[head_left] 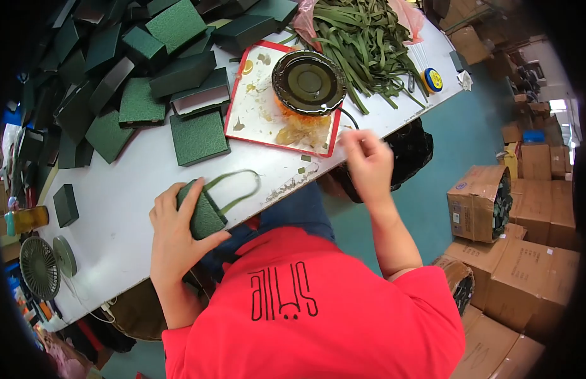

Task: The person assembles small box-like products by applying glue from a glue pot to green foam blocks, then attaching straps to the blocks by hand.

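Observation:
My left hand [178, 226] is wrapped round a small dark green box [207, 211], thumb on the near side and fingers over the top. From the box a green ribbon loop [256, 183] sticks out to the right, above the white table. My right hand [368, 158] is raised beyond the table's front edge, its fingers curled together; whether anything is in them is hidden. Nearby, a round black pot of dark, shiny liquid [309, 82] stands on a red-rimmed white board [248, 114] smeared with amber drips, which look like glue.
Many green boxes [142, 101] are piled at the back left. A heap of green ribbons [365, 47] lies at the back, beside a blue-and-yellow round tin [433, 79]. A small fan [40, 268] stands at the left; cardboard boxes [479, 202] are stacked at right.

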A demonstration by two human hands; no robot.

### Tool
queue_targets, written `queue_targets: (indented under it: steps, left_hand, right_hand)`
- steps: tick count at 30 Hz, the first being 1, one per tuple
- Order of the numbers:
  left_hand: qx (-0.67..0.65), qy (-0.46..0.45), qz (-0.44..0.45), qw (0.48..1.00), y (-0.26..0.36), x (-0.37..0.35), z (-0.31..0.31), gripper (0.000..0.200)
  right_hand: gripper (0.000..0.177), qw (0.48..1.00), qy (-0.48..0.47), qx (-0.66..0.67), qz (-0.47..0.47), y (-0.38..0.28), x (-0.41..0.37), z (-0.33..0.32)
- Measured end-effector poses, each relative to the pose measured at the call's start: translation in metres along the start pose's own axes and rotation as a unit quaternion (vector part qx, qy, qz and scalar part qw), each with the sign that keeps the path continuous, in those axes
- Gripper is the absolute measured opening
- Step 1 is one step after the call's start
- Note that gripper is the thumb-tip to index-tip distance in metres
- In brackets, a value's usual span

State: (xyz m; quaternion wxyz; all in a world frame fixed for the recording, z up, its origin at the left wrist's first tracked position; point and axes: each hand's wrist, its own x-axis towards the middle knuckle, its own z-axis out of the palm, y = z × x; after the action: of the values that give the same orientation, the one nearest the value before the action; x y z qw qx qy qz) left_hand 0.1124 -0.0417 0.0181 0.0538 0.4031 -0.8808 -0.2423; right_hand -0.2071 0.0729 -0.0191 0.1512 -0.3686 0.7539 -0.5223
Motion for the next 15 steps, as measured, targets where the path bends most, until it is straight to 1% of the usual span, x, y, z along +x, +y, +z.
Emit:
queue_targets:
  steps: [1,2,4,5,8,9,12,13,15]
  left_hand:
    - [0.035,0.024,0.011,0.999,-0.001,-0.003,-0.003,0.07]
    - [0.0,0.021,-0.014,1.0,-0.007,-0.004,-0.004,0.065]
    - [-0.071,0.014,-0.064,0.995,-0.025,-0.007,-0.005,0.053]
    - [-0.045,0.053,-0.059,0.996,-0.027,-0.008,-0.004,0.039]
    - [-0.131,0.054,-0.146,0.979,-0.044,-0.015,-0.002,0.034]
    - [-0.161,0.035,-0.201,0.966,-0.046,-0.015,-0.007,0.023]
    - [-0.146,0.166,-0.049,0.974,-0.056,-0.024,-0.013,0.019]
    - [-0.197,0.188,-0.075,0.959,-0.054,-0.028,-0.017,0.025]
    - [-0.104,0.239,0.009,0.965,-0.052,-0.026,-0.022,0.028]
  right_hand:
    - [0.017,0.998,0.035,-0.059,0.006,0.003,0.013,-0.01]
    - [0.017,0.991,0.07,-0.117,0.012,0.005,0.027,-0.02]
    - [0.016,0.985,0.081,-0.148,-0.022,0.03,0.05,-0.034]
    - [0.017,0.979,0.065,-0.193,-0.01,0.033,0.058,-0.039]
    - [0.02,0.947,0.023,-0.317,-0.046,0.054,0.069,-0.042]
    - [0.023,0.948,0.006,-0.316,-0.03,0.054,0.069,-0.043]
    - [0.023,0.954,0.002,-0.298,-0.039,0.063,0.071,-0.044]
    - [0.022,0.96,0.007,-0.278,-0.032,0.065,0.071,-0.044]
    - [0.019,0.971,0.017,-0.236,-0.018,0.068,0.07,-0.044]
